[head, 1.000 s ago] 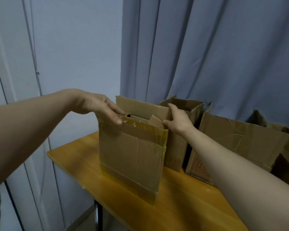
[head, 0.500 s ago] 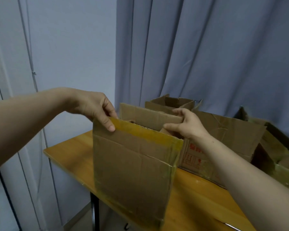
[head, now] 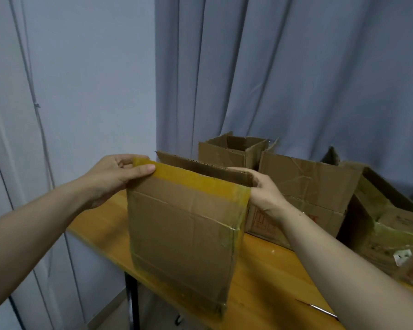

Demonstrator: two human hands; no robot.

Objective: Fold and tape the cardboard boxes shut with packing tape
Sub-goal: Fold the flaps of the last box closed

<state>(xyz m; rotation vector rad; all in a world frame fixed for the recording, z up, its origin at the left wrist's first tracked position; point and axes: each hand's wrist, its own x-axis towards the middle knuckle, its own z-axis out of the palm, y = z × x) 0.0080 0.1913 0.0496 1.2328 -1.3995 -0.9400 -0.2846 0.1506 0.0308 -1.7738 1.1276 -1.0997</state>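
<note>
The cardboard box (head: 184, 234) is seen only from the head camera. It stands upright in front of the person at the near left edge of the wooden table (head: 267, 270), its top open. Whether its bottom rests on the tabletop or hangs just above the edge cannot be told. The near flap points straight up, and a band of yellowish packing tape (head: 196, 181) runs along its top edge. More worn tape lines the box's bottom edge and its right corner.

The left hand (head: 115, 179) pinches the near flap at its top left corner, with the thumb (head: 143, 169) lying flat on the taped front and the other fingers behind the flap. The right hand (head: 265, 194) grips the box at its top right corner, its fingers (head: 239, 171) curled over the edge of the far flap (head: 200, 164), which also stands up.

Behind the held box, farther along the table, a small open box (head: 227, 153) sits near the grey-blue curtain (head: 296, 79). Just beside it is a larger creased box (head: 303, 186) with red print low on its front. At the right edge lies another box (head: 391, 222) with greenish-yellow tape on its seams. A thin metal object (head: 320, 309), too small to identify, lies on the table near the right forearm. A pale wall (head: 93, 79) fills the left.
</note>
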